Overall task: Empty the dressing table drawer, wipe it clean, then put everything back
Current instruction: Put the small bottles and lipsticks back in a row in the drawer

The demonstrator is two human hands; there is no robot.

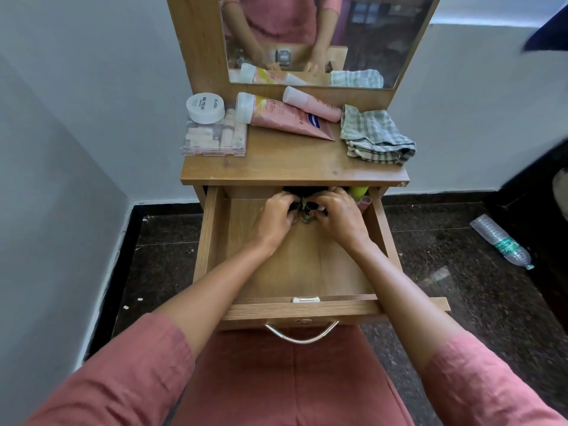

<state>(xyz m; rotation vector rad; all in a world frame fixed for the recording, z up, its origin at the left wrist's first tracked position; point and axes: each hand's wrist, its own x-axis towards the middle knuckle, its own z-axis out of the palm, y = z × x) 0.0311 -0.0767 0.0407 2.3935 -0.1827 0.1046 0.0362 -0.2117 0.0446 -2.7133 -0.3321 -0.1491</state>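
Note:
The wooden drawer [212, 241] of the dressing table stands pulled out in front of me. Both hands reach to its back, under the tabletop. My left hand [275, 215] and my right hand [339, 213] close together on a bunch of small dark items [305, 207]; what exactly they are I cannot tell. A yellow-green container [358, 190] and a pink item [365, 202] lie in the back right corner. On the tabletop [292, 161] lie two pink tubes [289, 118], a white nail polish remover jar [205, 107] on a clear box [215, 139], and a checked cloth [373, 135].
A mirror [325, 35] rises behind the tabletop. A plastic water bottle [501, 241] lies on the dark floor to the right. A wall stands close on the left. The drawer's metal handle [301, 333] sits near my lap.

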